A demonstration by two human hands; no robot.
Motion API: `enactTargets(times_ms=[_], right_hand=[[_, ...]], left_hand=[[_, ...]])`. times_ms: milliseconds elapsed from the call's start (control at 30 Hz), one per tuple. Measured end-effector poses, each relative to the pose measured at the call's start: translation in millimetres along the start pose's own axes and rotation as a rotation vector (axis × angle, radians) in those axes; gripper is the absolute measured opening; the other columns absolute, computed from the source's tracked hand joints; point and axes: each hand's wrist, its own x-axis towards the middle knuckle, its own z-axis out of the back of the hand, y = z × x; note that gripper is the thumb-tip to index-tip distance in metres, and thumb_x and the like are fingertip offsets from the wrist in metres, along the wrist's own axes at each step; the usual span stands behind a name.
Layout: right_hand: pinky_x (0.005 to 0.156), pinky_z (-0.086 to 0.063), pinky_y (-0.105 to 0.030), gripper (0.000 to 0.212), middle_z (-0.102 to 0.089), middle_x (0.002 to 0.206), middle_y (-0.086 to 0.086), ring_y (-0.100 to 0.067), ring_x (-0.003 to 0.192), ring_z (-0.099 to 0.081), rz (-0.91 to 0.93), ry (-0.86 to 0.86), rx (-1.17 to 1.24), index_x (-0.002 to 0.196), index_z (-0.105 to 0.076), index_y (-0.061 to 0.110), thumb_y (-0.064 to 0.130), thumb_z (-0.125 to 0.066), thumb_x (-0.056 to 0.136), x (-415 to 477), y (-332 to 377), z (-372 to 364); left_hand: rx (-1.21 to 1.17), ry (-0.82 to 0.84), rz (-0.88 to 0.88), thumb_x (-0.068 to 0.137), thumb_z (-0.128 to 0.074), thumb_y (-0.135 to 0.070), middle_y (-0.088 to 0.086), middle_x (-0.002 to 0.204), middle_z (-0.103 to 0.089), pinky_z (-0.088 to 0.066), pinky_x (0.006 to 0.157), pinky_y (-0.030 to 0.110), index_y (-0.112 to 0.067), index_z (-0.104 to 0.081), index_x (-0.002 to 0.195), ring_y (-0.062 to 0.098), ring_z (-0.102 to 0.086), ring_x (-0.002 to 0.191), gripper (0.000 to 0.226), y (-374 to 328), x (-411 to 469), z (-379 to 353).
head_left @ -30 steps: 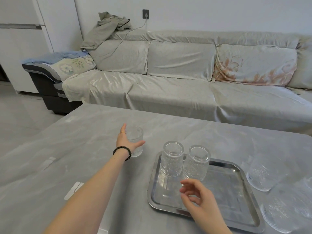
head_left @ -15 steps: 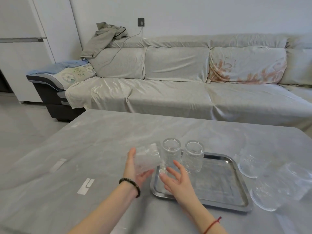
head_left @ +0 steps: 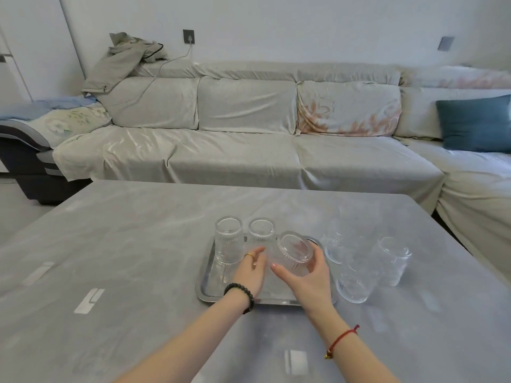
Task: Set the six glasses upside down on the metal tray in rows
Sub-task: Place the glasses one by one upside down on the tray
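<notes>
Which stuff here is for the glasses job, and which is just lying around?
For the job:
- metal tray
- two upturned glasses on it
- tilted glass in the right hand
- three glasses waiting on the table
- left hand

Just lying about:
- sofa
- teal cushion
- jacket

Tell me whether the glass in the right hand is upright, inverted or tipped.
Tipped. The ribbed glass in the right hand leans over the metal tray, thick base turned toward the camera, not yet set down.
</notes>
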Motion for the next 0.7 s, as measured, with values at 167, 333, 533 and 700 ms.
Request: enactTargets(times_ms=[167, 333, 533, 700], right_hand=[[0.093, -0.037, -0.025, 0.072, -0.053, 0.112, 0.013, -0.009, 0.111, -0.049, -0.018, -0.035, -0.101, 0.114, -0.043, 0.031, 0.017, -0.084, 0.056, 22, -17, 14], [0.105, -0.037, -0.04, 0.078, -0.048, 0.131, 0.001, -0.017, 0.122, -0.043, -0.057, 0.011, -0.223, 0.125, -0.04, 0.024, 0.022, -0.083, 0.059, 56, -34, 21], [0.104, -0.038, -0.039, 0.078, -0.051, 0.128, 0.0, -0.017, 0.121, -0.045, -0.081, 0.006, -0.217, 0.125, -0.042, 0.024, 0.018, -0.083, 0.059, 90, -51, 19], [0.098, -0.04, -0.033, 0.076, -0.054, 0.124, 0.004, -0.015, 0.117, -0.047, -0.096, -0.018, -0.235, 0.123, -0.044, 0.028, 0.021, -0.082, 0.058, 104, -63, 13]], left_hand=[[0.214, 0.156, -0.087, 0.093, -0.039, -0.022, 0.003, 0.147, -0.032, -0.03, 0.103, 0.019, -0.015, -0.023, 0.138, 0.013, -0.036, 0.129, 0.048, 15, 14, -27], [0.271, 0.277, 0.018, 0.086, -0.048, -0.021, 0.003, 0.152, -0.021, -0.034, 0.105, 0.029, -0.02, -0.002, 0.142, 0.018, -0.031, 0.135, 0.073, 21, 37, -45], [0.183, 0.275, 0.094, 0.083, -0.051, -0.016, 0.006, 0.152, -0.02, -0.035, 0.095, 0.023, -0.023, 0.0, 0.142, 0.017, -0.032, 0.133, 0.078, 30, 67, -59], [0.143, 0.272, 0.098, 0.083, -0.054, -0.017, 0.009, 0.152, -0.021, -0.039, 0.084, 0.012, -0.029, 0.004, 0.141, 0.016, -0.037, 0.13, 0.083, 38, 77, -64]])
